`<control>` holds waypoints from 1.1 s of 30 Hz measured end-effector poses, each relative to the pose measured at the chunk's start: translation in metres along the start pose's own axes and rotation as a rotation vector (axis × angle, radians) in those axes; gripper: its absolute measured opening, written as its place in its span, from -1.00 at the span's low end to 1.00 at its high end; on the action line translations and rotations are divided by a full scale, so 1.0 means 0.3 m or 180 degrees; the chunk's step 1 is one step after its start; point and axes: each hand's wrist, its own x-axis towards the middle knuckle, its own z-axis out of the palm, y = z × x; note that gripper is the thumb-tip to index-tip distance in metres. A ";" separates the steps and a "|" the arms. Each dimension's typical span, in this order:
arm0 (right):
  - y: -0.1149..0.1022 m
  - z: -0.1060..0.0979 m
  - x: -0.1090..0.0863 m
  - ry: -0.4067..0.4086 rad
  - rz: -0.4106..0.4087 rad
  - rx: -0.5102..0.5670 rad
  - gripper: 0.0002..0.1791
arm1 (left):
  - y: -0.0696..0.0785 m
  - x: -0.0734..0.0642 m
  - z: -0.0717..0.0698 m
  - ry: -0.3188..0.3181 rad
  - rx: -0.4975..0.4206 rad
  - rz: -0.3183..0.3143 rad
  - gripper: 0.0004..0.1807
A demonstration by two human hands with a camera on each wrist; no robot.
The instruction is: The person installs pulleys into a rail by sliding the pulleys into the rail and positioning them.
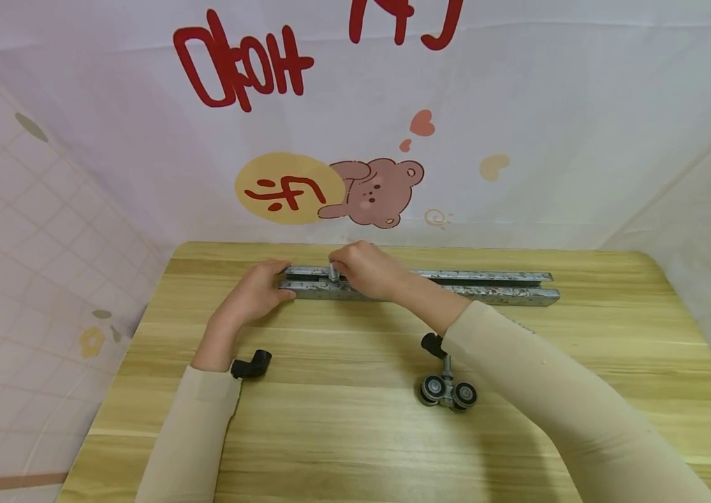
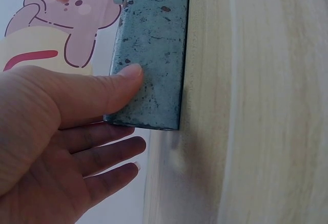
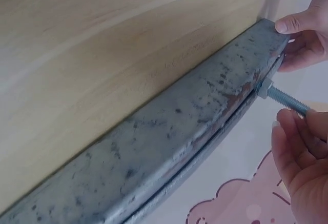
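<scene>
A grey, rust-spotted metal track (image 1: 494, 296) lies lengthwise near the table's back edge, its long slot facing up. My left hand (image 1: 255, 293) holds the track's left end, thumb on the near side and fingers at the far side. In the left wrist view, the thumb (image 2: 120, 83) presses flat on the spotted metal. A threaded bolt (image 3: 288, 100) with a hex nut (image 3: 264, 88) stands up out of the slot, not far from that end. My right hand (image 1: 367, 270) pinches the bolt's upper end between thumb and fingers. Whatever the bolt joins inside the track is hidden.
On the wooden table (image 1: 330, 419), nearer me, lies a roller trolley (image 1: 448, 392) with black-rimmed wheels and an upright bolt. A white printed sheet (image 1: 519, 105) hangs right behind the table. Black wrist fittings (image 1: 251, 365) jut out beside the sleeves.
</scene>
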 end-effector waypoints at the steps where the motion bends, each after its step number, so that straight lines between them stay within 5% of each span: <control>1: 0.001 -0.004 -0.004 0.0023 0.0002 -0.0011 -0.76 | 0.000 0.000 -0.001 -0.0001 -0.0003 0.0002 -0.26; 17: 0.048 -0.156 -0.214 0.0772 -0.0194 -0.0114 -0.76 | -0.001 -0.006 -0.002 0.0012 0.0001 0.0038 -0.28; 25: 0.082 -0.211 -0.350 0.1220 -0.0332 -0.0340 -0.66 | -0.004 -0.005 0.002 0.0026 -0.0002 0.0036 -0.27; 33: 0.106 -0.255 -0.507 0.1411 -0.0206 -0.0441 -0.46 | -0.005 -0.003 0.002 0.0015 0.0018 0.0066 -0.27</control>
